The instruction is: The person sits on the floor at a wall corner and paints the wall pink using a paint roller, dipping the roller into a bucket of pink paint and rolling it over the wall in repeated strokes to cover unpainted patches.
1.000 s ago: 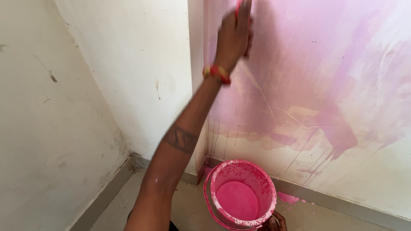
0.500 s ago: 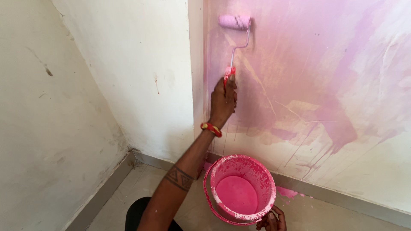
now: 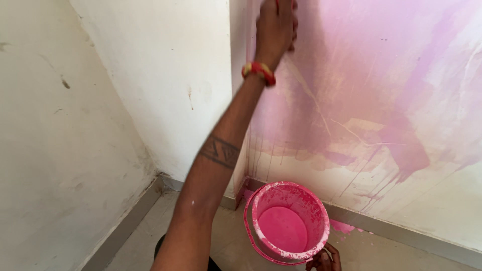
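Note:
My left hand (image 3: 275,27) is raised high against the pink-painted wall (image 3: 361,90), fingers closed round the red handle of a paint roller (image 3: 277,3). The roller head is cut off above the top edge. A red and yellow thread band (image 3: 258,72) circles that wrist, and a tattoo marks the forearm. At the bottom edge my right hand (image 3: 324,261) grips the rim of a pink paint bucket (image 3: 321,221), which holds pink paint and hangs just above the floor near the wall's foot.
A white wall (image 3: 165,90) meets the painted wall at a corner, and another white wall (image 3: 55,150) stands on the left. Grey skirting (image 3: 125,226) runs along the floor. Pink drips and a splash (image 3: 344,227) mark the base of the painted wall.
My left hand has swept upward along the wall, carrying the roller head out of the top of the view. The bucket and my right hand have stayed in place.

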A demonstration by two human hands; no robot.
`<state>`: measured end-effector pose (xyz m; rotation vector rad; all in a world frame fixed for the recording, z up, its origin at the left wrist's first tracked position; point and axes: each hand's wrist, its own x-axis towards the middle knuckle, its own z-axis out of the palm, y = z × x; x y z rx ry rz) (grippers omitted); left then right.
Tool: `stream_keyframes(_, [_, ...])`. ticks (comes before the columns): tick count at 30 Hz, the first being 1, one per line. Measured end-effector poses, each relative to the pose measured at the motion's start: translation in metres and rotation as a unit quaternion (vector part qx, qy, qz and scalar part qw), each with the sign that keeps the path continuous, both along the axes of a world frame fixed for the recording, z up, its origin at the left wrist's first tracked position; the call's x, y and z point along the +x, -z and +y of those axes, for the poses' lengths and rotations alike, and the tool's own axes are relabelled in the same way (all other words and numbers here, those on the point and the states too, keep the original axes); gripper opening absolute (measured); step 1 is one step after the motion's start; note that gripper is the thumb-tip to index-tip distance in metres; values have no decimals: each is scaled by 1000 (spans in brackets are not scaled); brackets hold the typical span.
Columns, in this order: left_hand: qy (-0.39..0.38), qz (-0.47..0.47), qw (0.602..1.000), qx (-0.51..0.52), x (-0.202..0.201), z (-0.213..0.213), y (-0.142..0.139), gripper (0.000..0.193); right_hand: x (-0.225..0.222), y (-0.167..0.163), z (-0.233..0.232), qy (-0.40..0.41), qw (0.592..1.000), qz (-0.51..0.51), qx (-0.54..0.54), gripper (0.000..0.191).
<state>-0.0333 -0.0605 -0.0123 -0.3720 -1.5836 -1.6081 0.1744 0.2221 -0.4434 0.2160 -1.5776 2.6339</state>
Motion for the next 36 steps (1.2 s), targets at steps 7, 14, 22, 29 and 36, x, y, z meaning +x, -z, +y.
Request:
stream_keyframes(7, [14, -98, 995, 25, 64, 18, 116, 46, 13, -2, -6, 25, 1000, 0, 4, 44])
stream_keyframes(14, [20, -72, 997, -1, 61, 4, 107, 50, 11, -6, -3, -7, 999, 41, 24, 44])
stream_keyframes(22, [-2, -19, 1000, -1, 17, -19, 2, 53, 10, -4, -4, 7, 999, 24, 30, 42])
stream_keyframes(29, [30, -77, 996, 17, 65, -7, 69, 57, 13, 0, -4, 5, 999, 25, 23, 42])
stream_keyframes(36, [4, -54, 999, 0, 54, -21, 34, 59, 15, 1, -5, -7, 1000, 3, 21, 42])
